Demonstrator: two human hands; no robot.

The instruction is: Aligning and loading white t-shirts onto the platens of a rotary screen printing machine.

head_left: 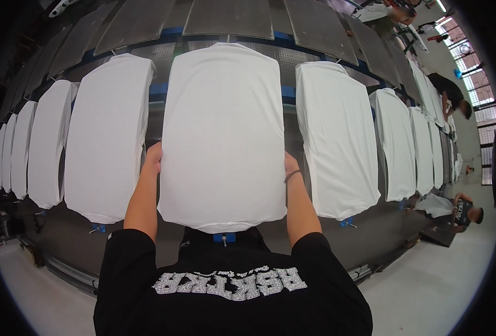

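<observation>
A white T-shirt [223,134] is stretched over a flat board directly in front of me, its surface mostly smooth with faint creases near the sides. At its left edge, my left hand [154,157] is closed on the cloth, with the fingertips tucked out of sight. My right hand [291,162], with a dark band at the wrist, grips the opposite edge at about the same height; its fingers are mostly hidden by the shirt. Below the hem, a blue clamp [224,238] with a metal bolt shows.
More white shirts on boards flank mine, one close on the left [108,140] and one close on the right [337,140]. Bare grey boards [228,19] line the far side. At right, a person [465,214] stands by the row holding pale cloth; another person [450,92] is farther off.
</observation>
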